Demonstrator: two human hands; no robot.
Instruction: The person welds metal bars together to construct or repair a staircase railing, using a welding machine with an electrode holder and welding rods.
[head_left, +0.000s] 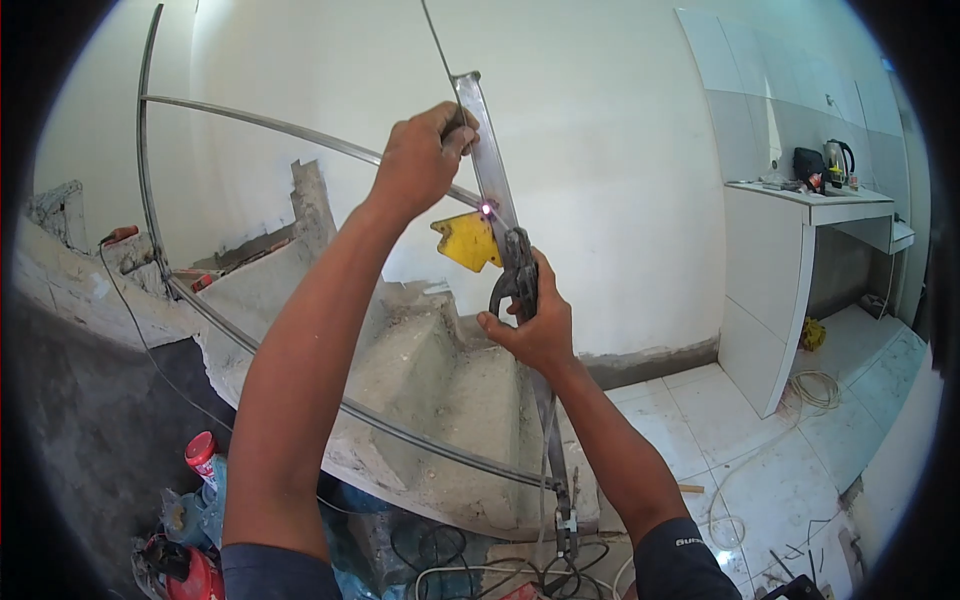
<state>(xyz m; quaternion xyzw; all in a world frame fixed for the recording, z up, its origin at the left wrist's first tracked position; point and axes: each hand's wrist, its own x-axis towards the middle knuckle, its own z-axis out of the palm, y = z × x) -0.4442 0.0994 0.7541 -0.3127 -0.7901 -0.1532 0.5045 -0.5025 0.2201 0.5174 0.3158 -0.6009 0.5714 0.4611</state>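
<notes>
My left hand [418,160] is pinched on a thin metal rod [437,38], which rises from the fingers past the top edge; its fingertips are right at the flat steel post [490,165]. Lower down, my right hand [540,325] grips a black welding electrode holder [519,265] in front of the post. A bright arc glows where a rail [300,132] of the frame meets the post. Just beneath that joint, a yellow magnetic welding square [467,241] sits against the metal. The post leans slightly, its foot by the lower rail [440,448].
Rough concrete steps [400,390] lie behind the frame. Cables [480,570] tangle at the post's foot. A red-lidded tub [201,448] and bags are at lower left. To the right stands a white counter [765,290] with a kettle [838,157]; a coiled cable [815,390] lies on the tiles.
</notes>
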